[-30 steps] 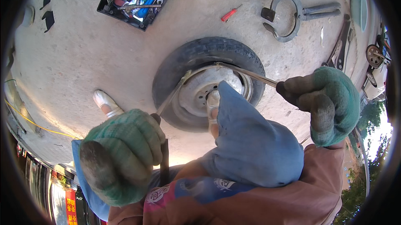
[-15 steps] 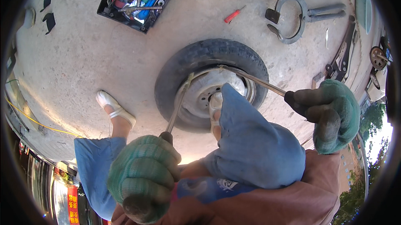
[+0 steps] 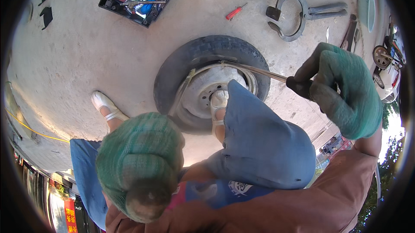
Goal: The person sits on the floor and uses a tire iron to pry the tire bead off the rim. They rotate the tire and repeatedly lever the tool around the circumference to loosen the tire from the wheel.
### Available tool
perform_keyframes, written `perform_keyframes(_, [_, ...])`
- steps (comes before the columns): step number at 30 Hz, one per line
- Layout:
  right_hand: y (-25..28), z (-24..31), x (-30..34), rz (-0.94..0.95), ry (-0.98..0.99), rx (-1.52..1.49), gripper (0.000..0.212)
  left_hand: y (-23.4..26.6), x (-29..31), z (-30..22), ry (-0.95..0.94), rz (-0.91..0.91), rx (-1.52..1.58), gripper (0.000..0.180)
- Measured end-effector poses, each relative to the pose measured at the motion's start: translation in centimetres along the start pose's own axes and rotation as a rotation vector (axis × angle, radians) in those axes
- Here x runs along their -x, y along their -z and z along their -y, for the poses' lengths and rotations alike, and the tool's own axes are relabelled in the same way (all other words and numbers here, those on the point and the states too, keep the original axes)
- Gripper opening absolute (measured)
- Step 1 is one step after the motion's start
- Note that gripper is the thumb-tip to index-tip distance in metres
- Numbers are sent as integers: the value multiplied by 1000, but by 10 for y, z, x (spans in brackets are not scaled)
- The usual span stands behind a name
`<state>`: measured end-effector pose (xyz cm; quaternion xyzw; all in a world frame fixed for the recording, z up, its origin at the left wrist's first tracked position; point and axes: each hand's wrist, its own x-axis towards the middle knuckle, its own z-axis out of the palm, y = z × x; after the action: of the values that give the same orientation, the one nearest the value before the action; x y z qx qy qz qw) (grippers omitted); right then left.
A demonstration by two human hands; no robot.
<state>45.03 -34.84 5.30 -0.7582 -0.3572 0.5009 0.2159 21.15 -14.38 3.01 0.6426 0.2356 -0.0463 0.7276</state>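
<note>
A black tyre on a pale metal wheel rim lies flat on the ground. My right foot in a light shoe rests on the rim. My right hand, in a green glove with dark fingertips, is closed loosely on the dark handle of a pry bar. Its tip sits between tyre and rim at the far edge. My left hand, gloved alike, is closed in a fist on a second pry bar, which reaches the rim's left edge. That bar's handle is hidden by the glove and its shaft is blurred.
Beyond the tyre stands a black toolbox full of tools. A red screwdriver and a large ring-jawed metal clamp tool lie on the concrete. At far right is a pale green basin; a yellow cable runs at left.
My right hand has moved up and outward, and its bar lies flatter against the rim. My left fist has moved up and left, covering its bar's handle. The view has shifted slightly.
</note>
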Motion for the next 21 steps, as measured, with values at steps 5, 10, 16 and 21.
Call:
perform_keyframes(5, [10,66,-74,489,-824,270,19,25,-19,11,-72,176,-12,43])
perform_keyframes(10, [-6,61,-66,607,-1079,58,20,27,-53,-6,278,366,86,30])
perform_keyframes(16, [-43,66,-85,573,-947,-38,5,31,-80,14,214,757,-437,26])
perform_keyframes(21, [-60,61,-79,492,-949,20,7,-2,-72,-33,1125,9,355,16])
